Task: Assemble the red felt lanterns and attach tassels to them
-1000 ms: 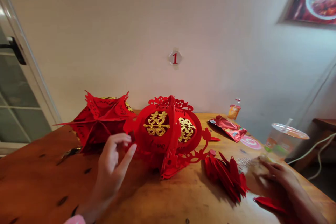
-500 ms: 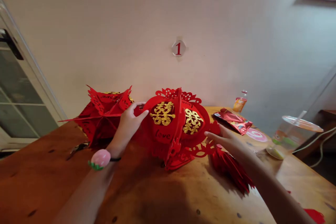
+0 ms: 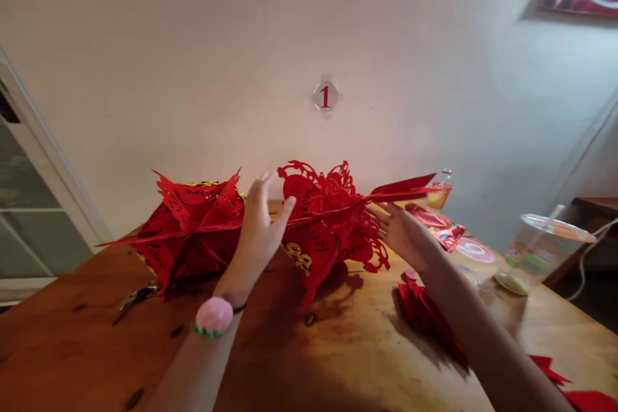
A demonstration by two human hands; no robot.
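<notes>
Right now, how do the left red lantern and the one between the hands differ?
The left lantern is left of both hands; the middle lantern is between the left hand and right hand. Gold shows along the left lantern's top edge, but low on the middle lantern's front. Both are red with lettering.

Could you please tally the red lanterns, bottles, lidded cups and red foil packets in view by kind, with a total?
Red lanterns: 2
Bottle: 1
Lidded cup: 1
Red foil packet: 1
Total: 5
</notes>
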